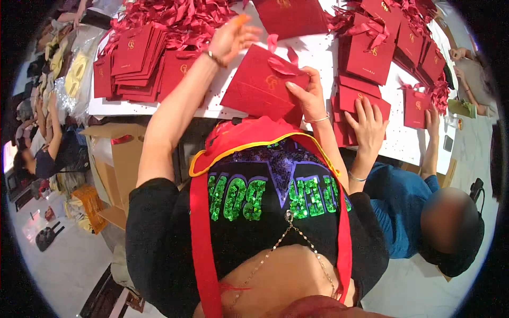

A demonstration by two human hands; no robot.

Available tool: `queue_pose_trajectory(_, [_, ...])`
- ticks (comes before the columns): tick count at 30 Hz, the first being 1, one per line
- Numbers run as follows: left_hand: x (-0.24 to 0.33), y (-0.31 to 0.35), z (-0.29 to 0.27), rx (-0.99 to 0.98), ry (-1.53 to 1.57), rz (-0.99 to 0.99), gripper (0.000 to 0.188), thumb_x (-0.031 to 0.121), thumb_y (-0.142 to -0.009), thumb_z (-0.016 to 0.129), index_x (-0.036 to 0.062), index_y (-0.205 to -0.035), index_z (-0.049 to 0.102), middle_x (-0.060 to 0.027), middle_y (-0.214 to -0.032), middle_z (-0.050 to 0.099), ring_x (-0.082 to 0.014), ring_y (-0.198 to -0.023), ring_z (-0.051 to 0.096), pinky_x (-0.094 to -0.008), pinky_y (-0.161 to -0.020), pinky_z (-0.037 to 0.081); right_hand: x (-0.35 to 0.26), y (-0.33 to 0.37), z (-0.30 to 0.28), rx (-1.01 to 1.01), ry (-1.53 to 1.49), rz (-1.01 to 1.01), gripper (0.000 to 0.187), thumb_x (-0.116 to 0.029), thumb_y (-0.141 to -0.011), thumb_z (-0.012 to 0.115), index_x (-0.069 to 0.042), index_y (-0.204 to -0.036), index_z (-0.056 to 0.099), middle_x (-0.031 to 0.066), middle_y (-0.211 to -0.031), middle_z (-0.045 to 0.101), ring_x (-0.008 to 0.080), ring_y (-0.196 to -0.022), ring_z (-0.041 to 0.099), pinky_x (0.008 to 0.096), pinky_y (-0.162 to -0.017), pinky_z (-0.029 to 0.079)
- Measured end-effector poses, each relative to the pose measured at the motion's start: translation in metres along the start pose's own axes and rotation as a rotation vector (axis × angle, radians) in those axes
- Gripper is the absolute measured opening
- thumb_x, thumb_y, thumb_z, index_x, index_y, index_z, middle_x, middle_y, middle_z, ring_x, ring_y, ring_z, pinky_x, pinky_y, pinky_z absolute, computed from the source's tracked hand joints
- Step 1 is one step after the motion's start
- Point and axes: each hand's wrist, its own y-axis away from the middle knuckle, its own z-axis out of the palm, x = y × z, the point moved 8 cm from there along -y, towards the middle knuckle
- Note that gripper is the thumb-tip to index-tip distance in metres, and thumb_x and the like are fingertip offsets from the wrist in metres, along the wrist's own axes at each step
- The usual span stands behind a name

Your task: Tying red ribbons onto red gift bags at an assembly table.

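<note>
My right hand (314,96) grips the right side of a dark red paper gift bag (254,79), thumb on its front face and fingers behind. A red ribbon (283,64) hangs loosely over the bag's upper part, and a gold emblem shows beneath it. Up and left of the bag, my left hand (233,41) hovers with fingers apart, holding nothing that I can see. Something orange covers one of its fingertips. Beyond the held bag lies another red bag (291,18), close to my left hand.
Stacked red bags (135,58) and heaped ribbons (169,18) cover the white table's (212,106) left side. More bags (371,53) lie right. A co-worker in blue (397,206) touches bags there with both hands. An open cardboard box (114,159) stands at my left.
</note>
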Motion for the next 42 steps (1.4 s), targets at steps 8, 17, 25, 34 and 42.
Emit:
queue_pose_trajectory(8, [-0.028, 0.082, 0.072, -0.091, -0.240, 0.301, 0.033, 0.022, -0.091, 0.044, 0.0059, -0.120, 0.044, -0.0058, -0.098, 0.059, -0.0130, -0.084, 0.058, -0.0288, -0.075, 0.049, 0.010, -0.010, 0.003, 0.034, 0.147, -0.060, 0.042, -0.002, -0.073, 0.067, -0.009, -0.109, 0.048, 0.0038, -0.098, 0.053, 0.0116, -0.079, 0.054, 0.0227, -0.065, 0.046])
queue_pose_trajectory(17, [-0.058, 0.037, 0.011, 0.223, -0.587, -0.024, 0.024, 0.016, -0.083, 0.057, 0.0073, -0.105, 0.055, -0.0075, -0.066, 0.058, -0.0131, -0.058, 0.055, -0.0260, -0.051, 0.043, 0.000, -0.013, -0.069, 0.345, 0.377, -0.057, 0.048, -0.021, -0.081, 0.060, -0.006, -0.121, 0.037, 0.0102, -0.100, 0.054, 0.0161, -0.093, 0.054, 0.0296, -0.078, 0.046])
queue_pose_trajectory(25, [0.010, 0.013, -0.006, 0.186, -2.280, 0.203, 0.021, 0.015, -0.081, 0.046, 0.0128, -0.095, 0.062, -0.0063, -0.102, 0.055, -0.0258, -0.098, 0.051, -0.0417, -0.075, 0.039, 0.021, -0.003, -0.082, 0.247, 0.415, -0.023, 0.053, -0.008, -0.076, 0.065, -0.002, -0.118, 0.035, 0.0116, -0.091, 0.057, 0.0171, -0.080, 0.058, 0.0264, -0.068, 0.049])
queue_pose_trajectory(34, [0.019, -0.010, -0.017, 0.091, -2.252, 0.274, 0.017, 0.021, -0.079, 0.054, 0.0147, -0.091, 0.064, -0.0077, -0.097, 0.057, -0.0254, -0.092, 0.055, -0.0443, -0.072, 0.042, -0.007, -0.001, -0.059, 0.337, 1.061, -0.191, 0.054, -0.022, -0.067, 0.072, -0.002, -0.110, 0.047, 0.0158, -0.100, 0.048, 0.0312, -0.099, 0.045, 0.0369, -0.083, 0.039])
queue_pose_trajectory(42, [0.158, -0.007, -0.023, 0.261, -0.733, 0.619, 0.014, 0.012, -0.084, 0.055, 0.0018, -0.092, 0.060, -0.0044, -0.080, 0.060, -0.0106, -0.072, 0.055, -0.0228, -0.065, 0.045, -0.037, -0.006, -0.007, 0.144, 1.351, -0.586, 0.014, -0.015, -0.072, 0.066, -0.008, -0.081, 0.059, 0.0059, -0.081, 0.056, 0.0259, -0.078, 0.051, 0.0365, -0.069, 0.039])
